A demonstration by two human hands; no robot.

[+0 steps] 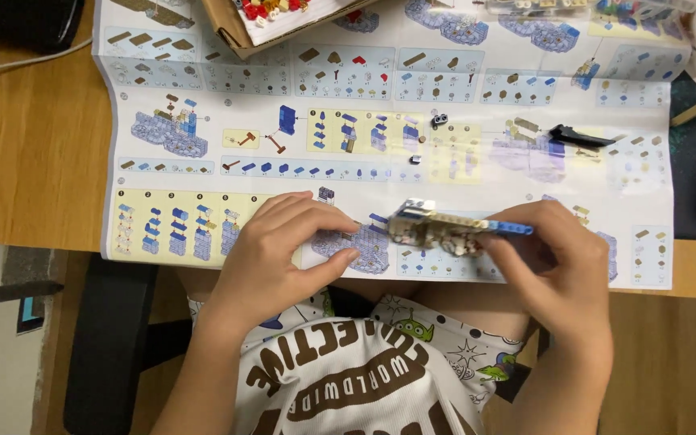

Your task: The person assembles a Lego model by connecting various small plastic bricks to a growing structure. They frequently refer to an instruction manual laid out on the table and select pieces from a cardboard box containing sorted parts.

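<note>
Glossy paper sheet [380, 121] on matt wooden table [30, 153]

White cartoon-print shirt [348, 362], brown lettering

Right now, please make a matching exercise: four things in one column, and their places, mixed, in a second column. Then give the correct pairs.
Things:
1. brick model
2. black piece
3. cardboard box
4. left hand

Places:
A. at the top edge, on the instruction sheet
B. loose on the sheet, upper right
C. flat on the sheet, at its lower edge
D. between the fingers of the right hand

Pairs: 1-D, 2-B, 3-A, 4-C
</note>
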